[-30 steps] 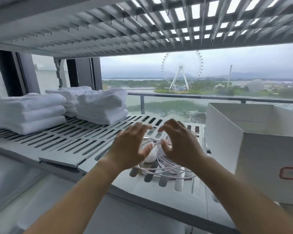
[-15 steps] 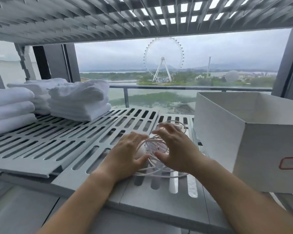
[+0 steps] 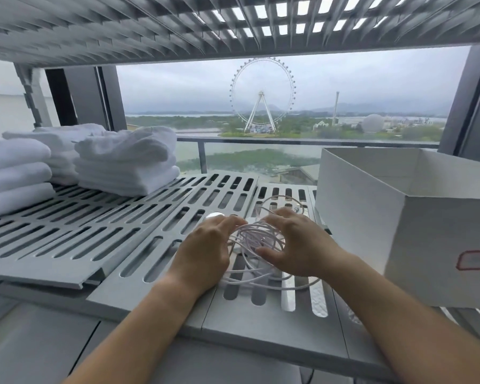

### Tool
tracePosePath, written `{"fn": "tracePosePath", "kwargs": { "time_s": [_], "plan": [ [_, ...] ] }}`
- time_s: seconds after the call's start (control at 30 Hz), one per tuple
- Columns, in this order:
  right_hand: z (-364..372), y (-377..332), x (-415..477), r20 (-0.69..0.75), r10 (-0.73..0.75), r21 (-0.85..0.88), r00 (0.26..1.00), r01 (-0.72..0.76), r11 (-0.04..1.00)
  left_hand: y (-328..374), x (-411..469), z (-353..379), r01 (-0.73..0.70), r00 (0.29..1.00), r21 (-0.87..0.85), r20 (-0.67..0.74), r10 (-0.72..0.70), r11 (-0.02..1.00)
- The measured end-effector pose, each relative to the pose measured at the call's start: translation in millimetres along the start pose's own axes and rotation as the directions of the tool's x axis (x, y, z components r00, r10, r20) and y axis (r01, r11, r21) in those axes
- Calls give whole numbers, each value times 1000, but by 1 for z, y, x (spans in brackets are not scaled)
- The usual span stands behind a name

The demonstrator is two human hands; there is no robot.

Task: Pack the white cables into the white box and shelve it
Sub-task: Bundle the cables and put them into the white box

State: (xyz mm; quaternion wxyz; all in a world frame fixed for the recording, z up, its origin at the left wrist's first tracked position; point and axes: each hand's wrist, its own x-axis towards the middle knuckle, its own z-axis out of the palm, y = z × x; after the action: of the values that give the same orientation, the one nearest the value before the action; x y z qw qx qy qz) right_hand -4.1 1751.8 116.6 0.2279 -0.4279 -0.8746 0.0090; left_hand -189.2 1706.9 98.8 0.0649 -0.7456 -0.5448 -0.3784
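Early going: the white cables (image 3: 257,239) lie in a loose tangle on the shelf (image 3: 139,242), with the left hand (image 3: 205,250) and right hand (image 3: 294,245) cupped around them, seemingly gathering. The white box (image 3: 416,217) beside them looks empty, though I can't see its bottom.

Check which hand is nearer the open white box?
Right. The right hand sits on the cable coil beside the white box; the left hand is across the coil, farther away.
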Motion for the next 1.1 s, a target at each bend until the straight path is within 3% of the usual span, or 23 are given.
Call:
{"fn": "tracePosePath", "kwargs": {
  "time_s": [0.37,0.5,0.67,0.97,1.1],
  "plan": [
    [5,0,4,121,57,10,991,-58,998,1,-2,-1,-31,996,9,88,31,999],
    [4,-1,5,56,61,11,997,-62,998,1,-3,-2,-46,994,9,101,45,999],
    [-1,-7,3,-10,66,135,998,-64,989,0,-3,-2,-56,992,12,116,54,998],
    [-12,-17,-2,-143,62,-16,988,-65,998,0,2,-10,-48,980,45,194,38,998],
    [-19,-21,-2,-118,57,-79,991,-66,995,2,2,-16,-48,974,69,225,32,996]
  ]
}}
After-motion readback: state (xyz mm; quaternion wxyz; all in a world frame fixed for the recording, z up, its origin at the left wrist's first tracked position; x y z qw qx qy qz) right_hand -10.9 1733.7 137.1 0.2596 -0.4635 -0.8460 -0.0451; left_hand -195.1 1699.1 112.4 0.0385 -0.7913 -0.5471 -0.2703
